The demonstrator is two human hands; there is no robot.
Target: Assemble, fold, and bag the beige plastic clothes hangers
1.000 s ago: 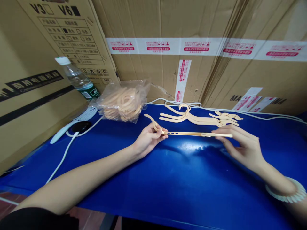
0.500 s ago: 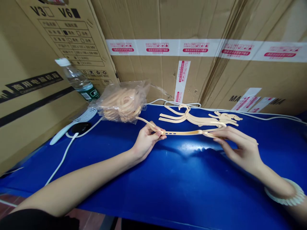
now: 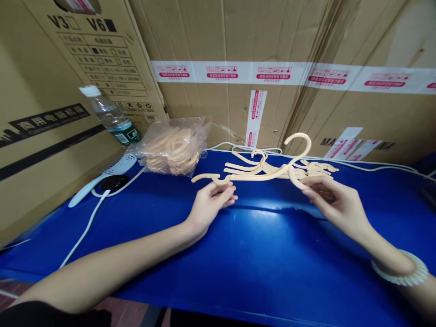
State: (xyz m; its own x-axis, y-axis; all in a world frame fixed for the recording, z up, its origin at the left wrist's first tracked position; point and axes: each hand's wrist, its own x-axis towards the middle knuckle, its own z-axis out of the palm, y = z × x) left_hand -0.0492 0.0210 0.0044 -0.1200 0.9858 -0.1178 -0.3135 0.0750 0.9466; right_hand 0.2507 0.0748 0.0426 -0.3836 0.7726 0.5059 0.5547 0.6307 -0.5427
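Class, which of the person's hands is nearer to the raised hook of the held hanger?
Right. The right hand grips the hanger just below the hook; the left hand is farther off, at the hanger's notched left part.

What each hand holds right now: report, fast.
Left hand: closed, holding the hanger.
Right hand: closed, holding the same hanger.
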